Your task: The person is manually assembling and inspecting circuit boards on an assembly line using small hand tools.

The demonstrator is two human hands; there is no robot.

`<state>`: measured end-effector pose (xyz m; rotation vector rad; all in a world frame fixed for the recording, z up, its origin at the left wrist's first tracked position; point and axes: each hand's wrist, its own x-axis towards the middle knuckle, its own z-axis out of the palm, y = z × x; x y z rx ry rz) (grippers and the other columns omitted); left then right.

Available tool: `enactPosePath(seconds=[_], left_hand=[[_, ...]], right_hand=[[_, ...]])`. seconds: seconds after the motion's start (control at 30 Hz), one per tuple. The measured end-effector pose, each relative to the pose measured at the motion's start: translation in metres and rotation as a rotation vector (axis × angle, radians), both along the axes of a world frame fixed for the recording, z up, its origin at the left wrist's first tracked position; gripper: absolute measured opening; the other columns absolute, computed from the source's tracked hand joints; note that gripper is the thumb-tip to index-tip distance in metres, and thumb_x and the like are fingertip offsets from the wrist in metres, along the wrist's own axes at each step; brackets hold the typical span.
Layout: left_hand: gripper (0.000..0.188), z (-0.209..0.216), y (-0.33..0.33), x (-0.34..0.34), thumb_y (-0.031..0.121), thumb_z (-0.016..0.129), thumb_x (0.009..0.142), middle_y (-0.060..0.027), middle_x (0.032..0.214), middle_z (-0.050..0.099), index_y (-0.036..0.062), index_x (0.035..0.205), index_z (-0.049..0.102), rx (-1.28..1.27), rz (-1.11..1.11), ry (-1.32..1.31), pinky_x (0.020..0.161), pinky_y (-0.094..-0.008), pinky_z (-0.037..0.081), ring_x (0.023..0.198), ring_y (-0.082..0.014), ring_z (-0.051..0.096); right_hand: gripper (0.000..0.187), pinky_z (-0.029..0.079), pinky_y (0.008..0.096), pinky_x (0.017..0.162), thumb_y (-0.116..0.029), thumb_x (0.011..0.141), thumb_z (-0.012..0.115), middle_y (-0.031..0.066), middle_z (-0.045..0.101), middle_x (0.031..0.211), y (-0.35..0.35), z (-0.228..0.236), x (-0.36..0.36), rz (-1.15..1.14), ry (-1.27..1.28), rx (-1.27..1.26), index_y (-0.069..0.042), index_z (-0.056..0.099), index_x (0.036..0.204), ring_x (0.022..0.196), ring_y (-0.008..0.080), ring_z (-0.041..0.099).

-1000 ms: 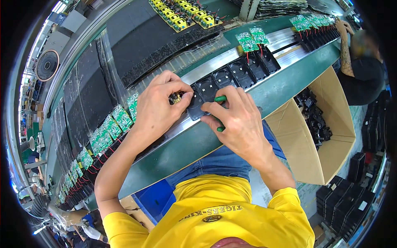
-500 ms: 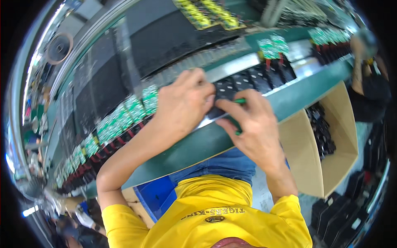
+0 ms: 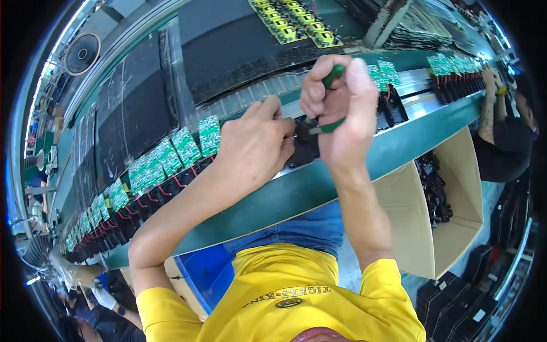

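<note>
My left hand [image 3: 248,142] rests at the conveyor edge, its fingers curled against a small black plastic housing [image 3: 303,148]. Raised just right of it, my right hand [image 3: 348,117] holds green-handled pliers [image 3: 330,126]. One handle lies across the palm and the other sits under the curled fingers; the metal jaws point left toward the housing. Left of my left forearm, a row of black housings carries green circuit boards [image 3: 185,146] on red wires. More such boards [image 3: 388,74] stand beyond my right hand. My left fingertips are partly hidden.
A cardboard box [image 3: 401,219] with black plastic parts [image 3: 434,196] stands below the bench at right. Black mats [image 3: 228,51] and yellow component boards [image 3: 290,25] lie on the far side. Another person [image 3: 504,137] works at far right; a fan [image 3: 82,52] stands far left.
My right hand has lifted up and turned palm-upward with the pliers, away from the housing. My left hand stays nearly in place.
</note>
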<state>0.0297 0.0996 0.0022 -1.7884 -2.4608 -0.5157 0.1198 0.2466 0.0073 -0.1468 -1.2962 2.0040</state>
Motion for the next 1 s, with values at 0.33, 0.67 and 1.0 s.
enactPosePath(seconds=[0.33,0.67,1.0], left_hand=[[0.009,-0.003,0.002,-0.002,0.017,0.078,0.094,-0.0107,0.115,0.065,0.0099,0.096,0.082,-0.003,0.017,-0.034,0.071,-0.0445,0.059,0.095,-0.0309,0.07],[0.009,-0.005,0.004,-0.004,0.016,0.079,0.095,-0.0111,0.116,0.065,0.0092,0.099,0.083,0.032,-0.04,-0.065,0.078,-0.0454,0.059,0.1,-0.0332,0.072],[0.023,0.045,0.012,-0.025,0.018,0.081,0.09,-0.0102,0.118,0.071,0.0054,0.109,0.077,-0.337,-0.144,-0.241,0.085,-0.0451,0.059,0.097,-0.0375,0.072]], right_hand=[[0.037,0.039,0.0281,0.066,-0.034,0.124,0.044,0.0015,0.055,0.085,-0.006,-0.018,-0.026,0.001,-0.007,-0.013,-0.007,0.065,0.111,0.073,0.0113,0.043],[0.021,0.041,0.0297,0.066,-0.016,0.114,0.057,-0.001,0.059,0.083,-0.001,-0.024,-0.025,-0.065,0.041,0.109,-0.005,0.065,0.098,0.073,0.0101,0.045],[0.018,0.049,0.0307,0.08,-0.022,0.101,0.087,0.0056,0.062,0.11,-0.007,-0.003,0.088,-0.362,-0.42,1.157,-0.015,0.084,0.117,0.088,0.0199,0.059]])
